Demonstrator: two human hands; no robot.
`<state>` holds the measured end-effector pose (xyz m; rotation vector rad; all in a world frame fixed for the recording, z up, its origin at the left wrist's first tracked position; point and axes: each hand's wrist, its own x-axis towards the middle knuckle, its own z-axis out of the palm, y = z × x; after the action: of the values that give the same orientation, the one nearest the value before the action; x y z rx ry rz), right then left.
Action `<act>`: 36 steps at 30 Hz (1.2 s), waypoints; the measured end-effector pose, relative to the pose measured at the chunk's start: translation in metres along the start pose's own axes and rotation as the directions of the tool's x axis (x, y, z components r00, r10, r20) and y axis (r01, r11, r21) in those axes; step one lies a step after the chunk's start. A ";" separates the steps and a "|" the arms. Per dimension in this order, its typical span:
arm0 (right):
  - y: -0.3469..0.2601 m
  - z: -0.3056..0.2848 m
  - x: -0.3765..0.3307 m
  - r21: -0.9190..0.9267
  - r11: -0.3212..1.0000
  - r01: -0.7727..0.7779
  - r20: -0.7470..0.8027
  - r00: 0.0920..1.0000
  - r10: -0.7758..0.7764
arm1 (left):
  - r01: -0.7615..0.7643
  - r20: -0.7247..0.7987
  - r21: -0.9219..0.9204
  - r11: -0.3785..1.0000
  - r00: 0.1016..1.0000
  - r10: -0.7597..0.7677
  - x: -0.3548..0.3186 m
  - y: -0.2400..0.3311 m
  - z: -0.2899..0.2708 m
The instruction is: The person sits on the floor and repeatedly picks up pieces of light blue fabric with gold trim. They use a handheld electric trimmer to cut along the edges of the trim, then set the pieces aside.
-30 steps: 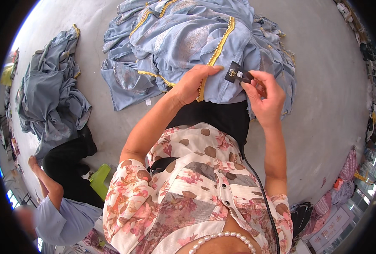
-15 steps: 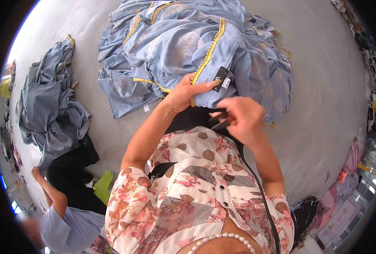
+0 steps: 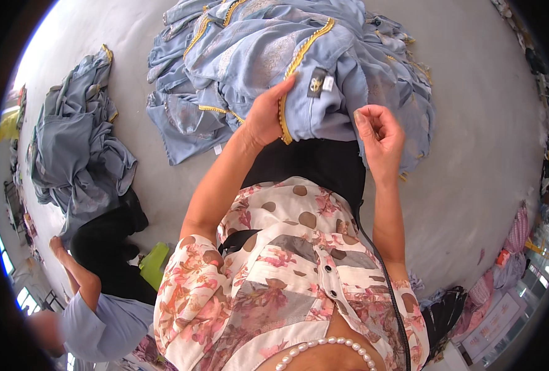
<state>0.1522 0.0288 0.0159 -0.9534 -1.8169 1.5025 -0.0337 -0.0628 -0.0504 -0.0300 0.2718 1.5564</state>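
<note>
Blue cloth (image 3: 268,55) edged in yellow beaded trim (image 3: 300,54) lies heaped on the grey floor (image 3: 478,136), its near edge gathered against the black trousers (image 3: 299,166) of a person in a floral blouse (image 3: 274,266). The left hand (image 3: 269,117), forearm slanting inward from a bent elbow, closes on the trimmed edge, thumb laid on top and fingers largely hidden by the fabric. The right hand (image 3: 380,133) is raised over the cloth's near right side, forearm almost upright, fingers curled and thumb close to the index finger; whether it pinches anything cannot be told. Between the hands, a black label (image 3: 316,83) shows face up beside a small white tag (image 3: 328,83). Toward the floor's left edge, a second heap of blue-grey cloth (image 3: 80,136) stretches to a co-worker in a pale blue shirt (image 3: 110,321), seated near a lime-green object (image 3: 155,264)
</note>
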 end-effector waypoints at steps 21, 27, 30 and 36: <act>0.036 0.013 0.002 -0.637 0.717 0.283 -0.117 0.884 -0.452 | -0.196 0.224 0.075 0.978 0.959 0.175 0.046 0.102 -0.009; 0.101 -0.035 -0.008 -0.641 0.767 -0.014 -0.241 0.953 -0.184 | -0.452 0.381 -0.044 0.891 0.817 0.433 -0.060 0.134 0.017; 0.037 -0.004 -0.024 -0.380 0.884 0.271 -0.069 0.945 -0.320 | -0.795 0.147 0.248 0.554 0.596 0.789 -0.136 0.161 0.015; 0.042 0.078 -0.053 -0.293 0.721 0.628 0.430 0.760 -0.488 | 0.152 -0.121 0.986 0.074 0.326 0.937 -0.178 0.221 -0.112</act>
<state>0.1257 -0.0539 -0.0397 -0.2434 -2.4530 0.9167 -0.2672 -0.2547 -0.0910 0.3563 2.3880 1.6556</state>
